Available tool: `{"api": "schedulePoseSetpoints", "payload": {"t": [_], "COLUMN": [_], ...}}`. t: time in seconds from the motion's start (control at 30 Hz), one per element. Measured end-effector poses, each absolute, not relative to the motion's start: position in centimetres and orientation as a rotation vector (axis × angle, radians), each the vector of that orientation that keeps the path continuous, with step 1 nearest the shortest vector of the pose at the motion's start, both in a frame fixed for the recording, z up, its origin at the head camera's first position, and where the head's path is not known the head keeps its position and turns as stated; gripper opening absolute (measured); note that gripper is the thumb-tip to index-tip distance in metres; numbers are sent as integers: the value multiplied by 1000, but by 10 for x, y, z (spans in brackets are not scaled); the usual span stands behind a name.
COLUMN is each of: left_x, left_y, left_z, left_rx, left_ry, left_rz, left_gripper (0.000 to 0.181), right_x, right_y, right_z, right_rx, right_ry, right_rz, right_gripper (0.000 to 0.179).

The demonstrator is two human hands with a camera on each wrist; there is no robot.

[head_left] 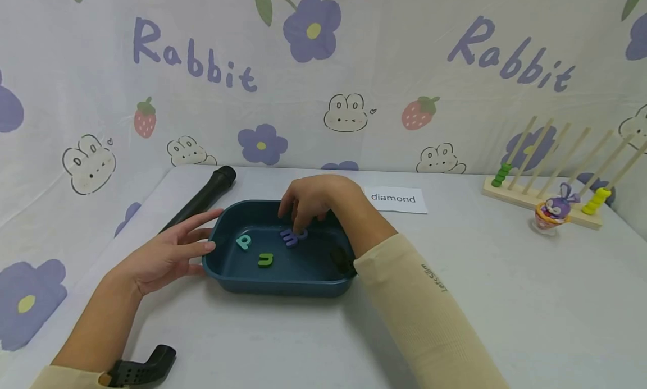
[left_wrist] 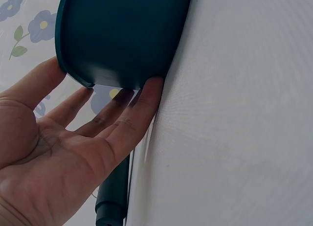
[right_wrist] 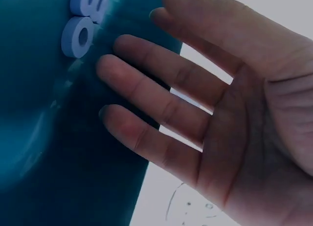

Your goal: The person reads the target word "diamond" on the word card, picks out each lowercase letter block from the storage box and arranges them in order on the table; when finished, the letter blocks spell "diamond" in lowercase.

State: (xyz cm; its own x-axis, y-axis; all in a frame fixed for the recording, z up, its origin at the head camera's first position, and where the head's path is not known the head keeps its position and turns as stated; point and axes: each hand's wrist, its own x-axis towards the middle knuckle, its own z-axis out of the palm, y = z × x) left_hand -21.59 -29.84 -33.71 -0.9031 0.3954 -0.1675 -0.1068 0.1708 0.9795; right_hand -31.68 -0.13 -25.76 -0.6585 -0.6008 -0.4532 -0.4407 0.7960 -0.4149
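Note:
A dark teal tub (head_left: 283,287) stands on the table with foam letters inside. My left hand (head_left: 167,255) touches its left end with spread fingers, thumb near the rim; the left wrist view shows the fingertips (left_wrist: 152,86) against the wall. Over the tub's far side, my right hand (head_left: 318,201) reaches in, fingers pointing down. Close under its fingers lie a purple m (head_left: 288,239) and a purple o (right_wrist: 73,37). The right wrist view shows loosely extended fingers (right_wrist: 142,94) with nothing in them. A teal P (head_left: 244,242) and a green u-shaped letter (head_left: 265,260) lie farther left.
A black microphone (head_left: 204,195) lies behind the left hand. Behind the tub on the right is a white card (head_left: 396,200) reading "diamond". A wooden peg rack (head_left: 541,201) with green and yellow beads stands far right, a purple rabbit figure (head_left: 556,206) before it.

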Motion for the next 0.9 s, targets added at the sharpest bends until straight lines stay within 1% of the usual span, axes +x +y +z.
{"api": "schedulePoseSetpoints", "payload": {"t": [0.13,0.27,0.47,0.73,0.9], "left_x": [-216,-216,-217,-217,-217], "left_y": [-299,-299,-299,-299,-298], "left_z": [-337,-337,-337,-338,-339], "left_rx": [276,269,260,257,239], "left_ry": [2071,2071,2067,2064,2082], "left_rz": [1784,1785,1788,1789,1782], "left_gripper": [69,69,70,71,71], "right_x": [-311,-308,-310,-318,-317], "right_y": [-12,-22,-24,-22,-23], "right_z": [-260,-262,-266,-269,-272], "right_rx": [-764,-778,-815,-910,-868], "right_ry": [2426,2417,2381,2201,2284], "right_rz": [-216,-140,-169,-341,-241], "right_gripper": [53,51,48,46,40]}}
